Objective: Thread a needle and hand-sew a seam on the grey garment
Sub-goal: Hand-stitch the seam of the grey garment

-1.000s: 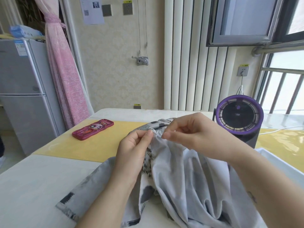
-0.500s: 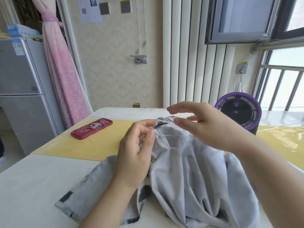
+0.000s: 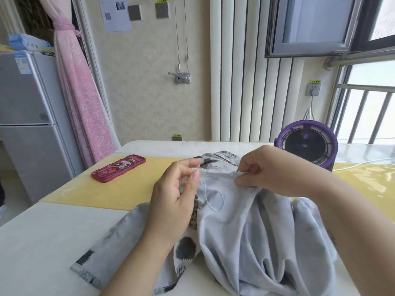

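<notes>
At far left stands a grey fridge (image 3: 32, 124) whose stickers are too small to read, then a pink curtain (image 3: 81, 92) and a wall notice (image 3: 115, 12) with a QR code, its text unreadable. On the tabletop (image 3: 42, 242) a yellow mat (image 3: 128, 189) carries a red case (image 3: 118, 170) printed with a cartoon face and no legible words. Your left grip (image 3: 173, 195) is clamped on the top edge of the garment (image 3: 245, 231), thumb and fingers curled round the cloth, with a thin bright needle (image 3: 196, 168) showing at the fingertips. A pale thread (image 3: 213, 201) loops down from there across the grey cloth. The garment lies heaped on the tabletop in front of you, between and below both hands. Your right grip (image 3: 263, 171) pinches a fold of the same edge, apart from the left. Behind it sits a purple-ringed fan (image 3: 307, 144), and above that a wall socket (image 3: 313, 89) has a yellow label too small to read.
</notes>
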Motion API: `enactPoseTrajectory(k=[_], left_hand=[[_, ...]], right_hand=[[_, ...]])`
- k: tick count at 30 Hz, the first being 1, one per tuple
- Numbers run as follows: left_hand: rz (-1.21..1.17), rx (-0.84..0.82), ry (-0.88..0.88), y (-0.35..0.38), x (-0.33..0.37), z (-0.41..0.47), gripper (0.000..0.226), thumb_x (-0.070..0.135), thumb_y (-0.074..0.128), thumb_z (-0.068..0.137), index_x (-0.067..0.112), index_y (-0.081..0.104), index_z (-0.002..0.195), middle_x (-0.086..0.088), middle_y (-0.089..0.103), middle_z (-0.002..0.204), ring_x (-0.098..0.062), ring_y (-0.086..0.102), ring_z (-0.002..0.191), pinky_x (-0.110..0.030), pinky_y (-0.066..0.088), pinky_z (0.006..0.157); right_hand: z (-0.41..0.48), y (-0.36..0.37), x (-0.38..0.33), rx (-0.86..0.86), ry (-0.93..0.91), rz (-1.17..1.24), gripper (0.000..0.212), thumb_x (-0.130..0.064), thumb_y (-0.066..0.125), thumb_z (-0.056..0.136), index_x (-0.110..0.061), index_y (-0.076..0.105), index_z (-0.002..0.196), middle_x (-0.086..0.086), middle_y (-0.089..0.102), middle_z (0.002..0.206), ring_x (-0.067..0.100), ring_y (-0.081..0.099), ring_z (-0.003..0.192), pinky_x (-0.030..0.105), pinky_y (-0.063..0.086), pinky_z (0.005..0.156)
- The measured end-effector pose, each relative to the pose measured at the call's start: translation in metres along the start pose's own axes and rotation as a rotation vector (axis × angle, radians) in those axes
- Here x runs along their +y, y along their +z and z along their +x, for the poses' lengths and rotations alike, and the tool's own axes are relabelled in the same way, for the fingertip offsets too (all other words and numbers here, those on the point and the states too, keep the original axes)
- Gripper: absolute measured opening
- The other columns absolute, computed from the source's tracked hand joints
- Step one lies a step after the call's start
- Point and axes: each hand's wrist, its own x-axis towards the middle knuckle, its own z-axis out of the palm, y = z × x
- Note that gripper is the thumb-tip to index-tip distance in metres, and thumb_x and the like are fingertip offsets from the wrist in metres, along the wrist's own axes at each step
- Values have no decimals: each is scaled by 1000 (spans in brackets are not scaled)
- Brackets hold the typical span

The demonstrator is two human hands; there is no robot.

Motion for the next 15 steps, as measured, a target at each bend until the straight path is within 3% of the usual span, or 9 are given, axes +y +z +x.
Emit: enactPoseTrajectory(k=[4,7,9,11,12,13,15], left_hand=[[37,-43,69,0,1,-1,18,38,49,87,22,56,81,11,62,116,-3,56,113,-17,43,91],[113,-56,181,-1,4,-1,16,31,51,89,19,57,81,10,61,116,-7,56,114,-28,45,92],[172,-72,255,0,8,-1,15,26,52,90,16,57,79,9,60,117,-4,55,115,-21,42,92],[203,-98,303,1,12,-2,14,22,53,90,14,57,79,4,60,118,-2,54,116,-14,38,93],[208,-114,314,1,13,-3,14,20,53,90,12,56,79,2,60,119,-3,53,117,-13,37,95],[209,-129,317,2,13,-3,14,19,53,90,10,56,79,1,59,120,-4,53,118,-13,36,96],[212,-151,320,3,14,-4,14,17,54,90,9,55,79,1,58,121,-5,53,119,-14,36,97]], right_hand=[[-4,-5,2,-54,4,8,5,-36,66,84,-33,66,81,-19,66,73,-2,60,69,15,46,66],[-2,-7,-2,-10,-9,297,30,-50,57,86,-25,73,91,-14,71,83,-4,62,78,17,48,74],[-1,-2,-9,-21,8,441,39,-53,48,88,-26,75,92,-15,72,85,-4,63,82,13,46,77],[0,6,-14,-116,4,466,39,-54,50,88,-25,76,91,-2,73,90,0,64,84,23,49,89],[0,10,-18,-170,-14,501,36,-50,53,88,-22,75,88,4,73,84,2,64,77,27,53,84],[-1,12,-21,-205,-28,565,31,-42,56,90,-17,73,82,2,71,69,0,62,64,19,53,69],[-1,15,-22,-221,-35,681,26,-28,58,91,-14,67,72,-10,53,47,0,44,37,10,34,41]])
